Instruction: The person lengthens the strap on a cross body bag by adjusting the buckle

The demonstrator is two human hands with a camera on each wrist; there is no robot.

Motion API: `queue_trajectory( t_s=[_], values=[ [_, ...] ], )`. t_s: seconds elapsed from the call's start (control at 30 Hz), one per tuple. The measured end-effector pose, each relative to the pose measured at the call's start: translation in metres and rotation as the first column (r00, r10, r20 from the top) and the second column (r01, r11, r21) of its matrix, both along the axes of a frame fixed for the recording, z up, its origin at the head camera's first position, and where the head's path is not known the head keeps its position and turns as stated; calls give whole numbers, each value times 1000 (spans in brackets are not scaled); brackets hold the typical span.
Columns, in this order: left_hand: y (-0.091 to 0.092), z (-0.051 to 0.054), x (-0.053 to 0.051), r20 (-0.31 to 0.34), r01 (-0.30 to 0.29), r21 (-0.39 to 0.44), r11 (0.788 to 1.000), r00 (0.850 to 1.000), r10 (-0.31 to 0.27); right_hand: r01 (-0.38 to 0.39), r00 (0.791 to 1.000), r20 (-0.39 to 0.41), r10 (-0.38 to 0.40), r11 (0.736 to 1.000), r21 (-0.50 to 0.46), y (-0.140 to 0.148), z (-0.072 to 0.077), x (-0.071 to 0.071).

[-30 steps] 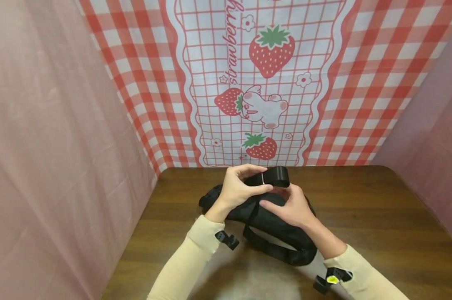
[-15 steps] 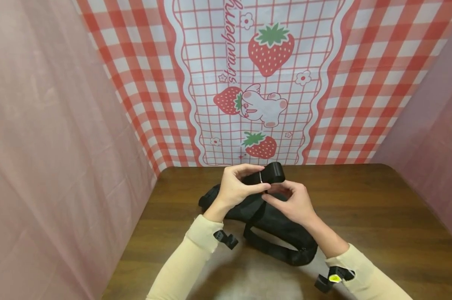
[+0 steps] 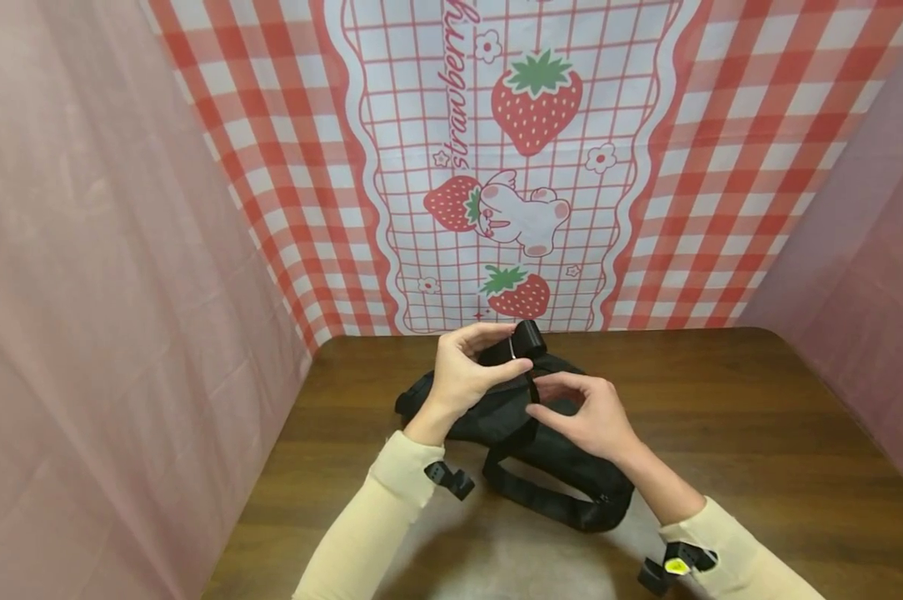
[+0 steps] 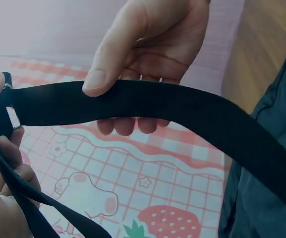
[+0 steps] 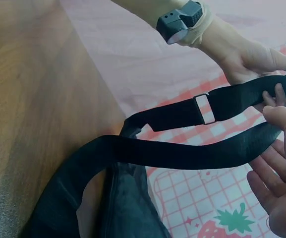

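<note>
A black fabric bag lies on the table below both hands, its strap lifted. In the head view my left hand pinches the webbing strap beside a thin metal slider ring. My right hand holds another stretch of strap just to the right, thumb and fingers on either side. The left wrist view has the right hand with its thumb across the flat strap, and the left hand at the ring. A rectangular ring also sits on the strap in the right wrist view.
A brown wooden table lies under the bag. Behind it hangs a red-checked cloth with strawberry prints, and pink curtains close off the sides. A wide strap loop lies at the bag's near side.
The strap loop past the left hand has shrunk and shifted left. My right hand has moved slightly down, away from the loop, and now grips the strap below the left hand.
</note>
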State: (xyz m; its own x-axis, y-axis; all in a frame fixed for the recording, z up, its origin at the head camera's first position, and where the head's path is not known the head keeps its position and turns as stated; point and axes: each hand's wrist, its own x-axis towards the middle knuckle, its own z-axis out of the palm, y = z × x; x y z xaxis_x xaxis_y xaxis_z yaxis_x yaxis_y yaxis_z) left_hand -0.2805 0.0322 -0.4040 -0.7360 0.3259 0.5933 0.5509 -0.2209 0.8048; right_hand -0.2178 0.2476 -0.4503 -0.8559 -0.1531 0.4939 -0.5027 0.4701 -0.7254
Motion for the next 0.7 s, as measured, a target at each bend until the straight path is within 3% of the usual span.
queue_trajectory(
  t_s=[0.23,0.5,0.7],
  values=[
    [1,-1,-1,10,32,-1,999,999,-32,-51,998,-23,51,999,1,-8,5,-4],
    [6,-2,0,50,84,-33,996,995,-83,-103,992,-95,88,979,-176,-24,12,-11],
    [2,-1,0,39,12,-46,999,999,-10,-74,995,-75,64,987,-141,-17,12,-10]
  ],
)
